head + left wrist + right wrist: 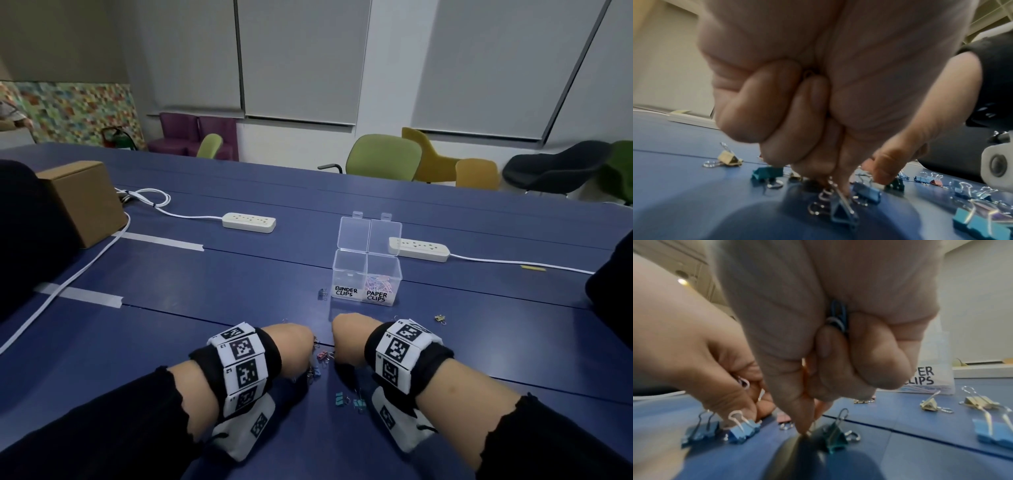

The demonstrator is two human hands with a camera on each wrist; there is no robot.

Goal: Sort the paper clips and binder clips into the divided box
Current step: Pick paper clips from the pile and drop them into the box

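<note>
The clear divided box point(366, 255) stands open mid-table, labelled BINDER CLIPS on the left and PAPER CLIPS on the right. Coloured paper clips point(380, 284) lie in the right compartment. Both hands are knuckles-up just in front of it, amid scattered binder clips: pink point(322, 355), teal point(339, 399), gold point(439, 318). My left hand point(859, 178) has curled fingers holding a pink paper clip point(744, 382), fingertips down by a blue binder clip point(840, 209). My right hand point(809, 421) grips blue and white paper clips point(836, 318) in its palm, thumb and forefinger pinched beside a teal binder clip point(830, 439).
Two white power strips point(249, 222) point(418, 249) with cables lie behind and beside the box. A cardboard box point(82, 202) sits at the far left, with grey tape strips point(164, 241) on the blue table. Chairs stand beyond the far edge.
</note>
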